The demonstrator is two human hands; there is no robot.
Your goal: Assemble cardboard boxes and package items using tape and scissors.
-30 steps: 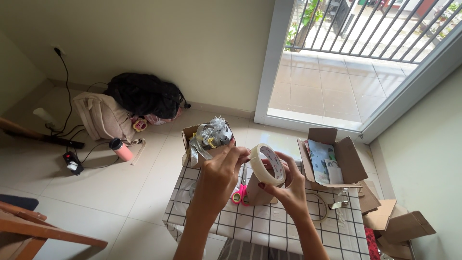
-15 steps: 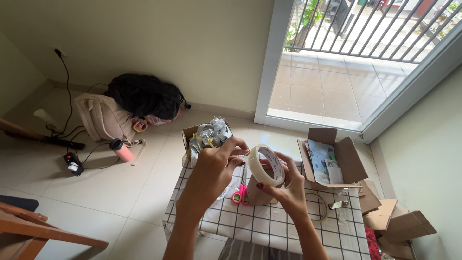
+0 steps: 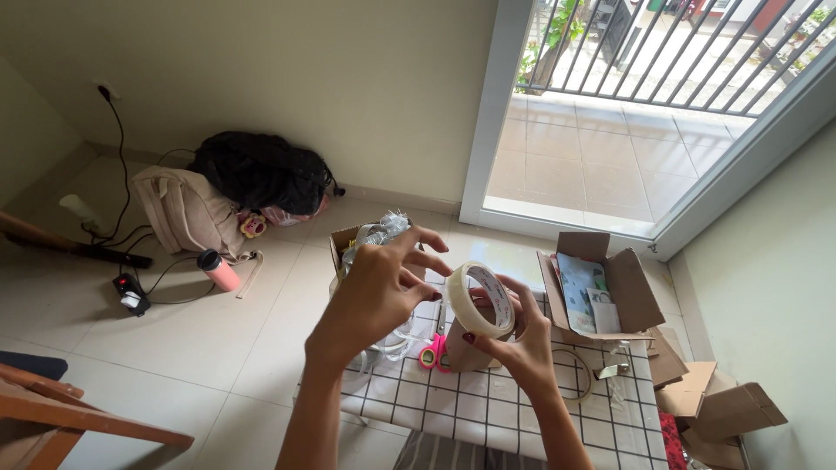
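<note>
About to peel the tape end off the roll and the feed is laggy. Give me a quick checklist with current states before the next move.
1. Tape roll held by right hand: ok, fingers wrap its lower rim.
2. Left hand at the roll's edge: ok, fingertips reach its left side.
3. Free tape end found: cannot tell, too small to see.
4. Pink scissors within reach: ok, on the checked table below the hands.
5. Open cardboard box clear of the hands: ok, off to the right.

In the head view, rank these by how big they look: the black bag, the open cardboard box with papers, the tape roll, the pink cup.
1. black bag
2. open cardboard box
3. tape roll, held near the camera, so it looks bigger than it is
4. pink cup
</note>
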